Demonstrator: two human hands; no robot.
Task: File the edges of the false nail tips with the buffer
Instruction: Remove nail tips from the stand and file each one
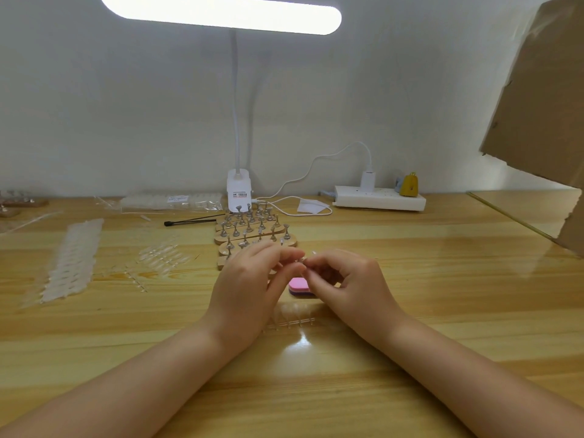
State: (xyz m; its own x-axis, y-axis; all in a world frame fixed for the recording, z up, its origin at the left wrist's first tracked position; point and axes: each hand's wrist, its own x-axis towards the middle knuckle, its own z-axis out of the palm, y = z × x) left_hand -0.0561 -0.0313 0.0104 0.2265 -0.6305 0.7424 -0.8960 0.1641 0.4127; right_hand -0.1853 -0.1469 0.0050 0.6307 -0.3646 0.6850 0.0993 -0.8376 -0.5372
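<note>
At the left of the frame, strips of clear false nail tips (71, 263) lie in rows on the wooden counter (442, 279), with a smaller loose cluster (162, 252) a little to their right; none of these looks handled yet, so most of the filing appears to lie ahead. Just above centre, wooden stands with metal holders (249, 230) sit in front of the lamp base (239, 191), and a few holders seem to carry a tip (too small to say whether any edge is filed). In the middle of the frame the left hand (249, 286) and the right hand (344, 279) meet fingertip to fingertip; the grip of each is curled and pressed together, pinching one small clear tip (304, 262) between them, though exactly which fingers bear on it I cannot tell. The pink buffer (300, 286) lies flat on the counter just beneath and between the hands, touched by neither, so filing of this tip is not under way. Nearer the bottom centre, a short strip of tips (294, 316) rests on the counter below the buffer. My judgement: the task is at an early stage, with one tip being readied and the buffer yet to be picked up. At the right, a white power strip (379, 199) sits by the wall and a cardboard sheet (543, 105) leans in.
</note>
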